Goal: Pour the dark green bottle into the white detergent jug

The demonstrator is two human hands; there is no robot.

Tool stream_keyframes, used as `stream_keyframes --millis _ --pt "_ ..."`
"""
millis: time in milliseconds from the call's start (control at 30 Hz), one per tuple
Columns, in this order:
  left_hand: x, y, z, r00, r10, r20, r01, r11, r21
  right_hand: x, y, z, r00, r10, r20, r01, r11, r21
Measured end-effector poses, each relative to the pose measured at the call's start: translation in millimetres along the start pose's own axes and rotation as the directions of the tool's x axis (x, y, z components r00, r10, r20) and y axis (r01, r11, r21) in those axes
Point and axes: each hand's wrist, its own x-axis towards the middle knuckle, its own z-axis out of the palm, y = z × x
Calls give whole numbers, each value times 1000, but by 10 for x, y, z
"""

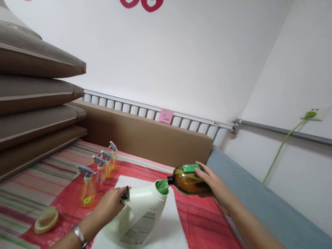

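Note:
My left hand (110,204), with a silver bracelet at the wrist and something black at the fingers, is closed around the handle of a pale green-white detergent jug (151,207). The jug leans to the right on a white cloth (167,237), its green-lined mouth uncapped. In my right hand (212,180) is a dark green bottle (186,181) with amber liquid inside, tipped almost level. Its black neck meets the jug's mouth; whether liquid is flowing I cannot tell. A pale round cap (47,219) lies left of my left hand.
Several clear spray bottles (87,191) with grey triggers stand in a row at left on the red striped cover (202,226). Stacked brown cushions (27,91) rise at far left. A brown padded board (146,134) stands behind, and a blue padded edge (265,201) runs along the right.

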Motion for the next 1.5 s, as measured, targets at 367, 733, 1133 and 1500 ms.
stream_keyframes --millis 367,733,1133,1500 --pt "4 -50 19 1000 -10 -3 10 1000 -3 25 -209 37 997 -59 53 69 976 -206" --pt "-22 -109 6 999 14 -32 -15 999 -48 154 -390 135 953 -243 180 302 778 -550" --pt "-68 -221 8 999 -20 -39 15 994 -109 5 -843 573 887 -278 369 461 494 -737" --pt "-89 -304 -4 998 -58 -32 51 984 -169 -37 -920 760 863 -293 411 504 455 -734"
